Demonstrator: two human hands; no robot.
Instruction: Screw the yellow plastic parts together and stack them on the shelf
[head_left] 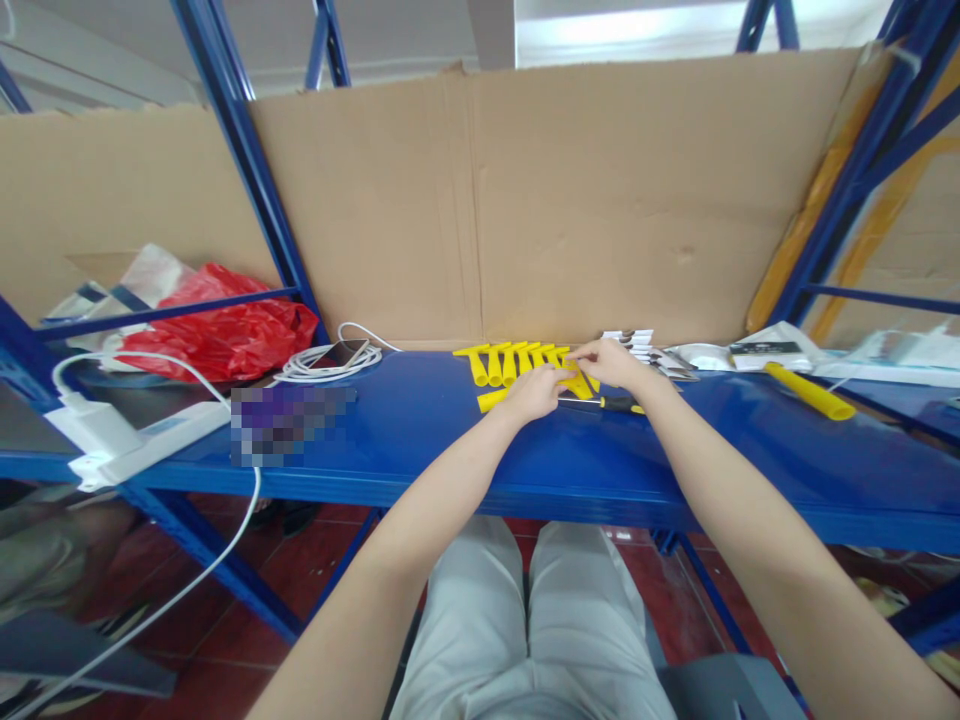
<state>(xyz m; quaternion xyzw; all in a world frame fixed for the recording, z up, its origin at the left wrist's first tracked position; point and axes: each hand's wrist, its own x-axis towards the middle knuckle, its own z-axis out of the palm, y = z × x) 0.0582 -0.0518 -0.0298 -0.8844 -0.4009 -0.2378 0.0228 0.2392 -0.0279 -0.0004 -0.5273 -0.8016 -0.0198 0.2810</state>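
Note:
Several yellow plastic tubes [510, 360] lie side by side in a row on the blue metal shelf [420, 430]. My left hand [534, 392] rests with fingers curled on a yellow tube lying crosswise at the near end of the row. My right hand [609, 362] is closed in a pinch on the rightmost yellow tube [579, 384]. A small screwdriver with a black and yellow handle [611, 404] lies just under my right wrist. A longer yellow tube [810, 392] lies apart to the right.
Brown cardboard [570, 200] lines the back of the shelf. A phone with a coiled white cable [334, 360], a red plastic bag [225, 330] and a white power strip [135, 440] sit at left. Small packets [652, 350] and papers [780, 350] lie at right.

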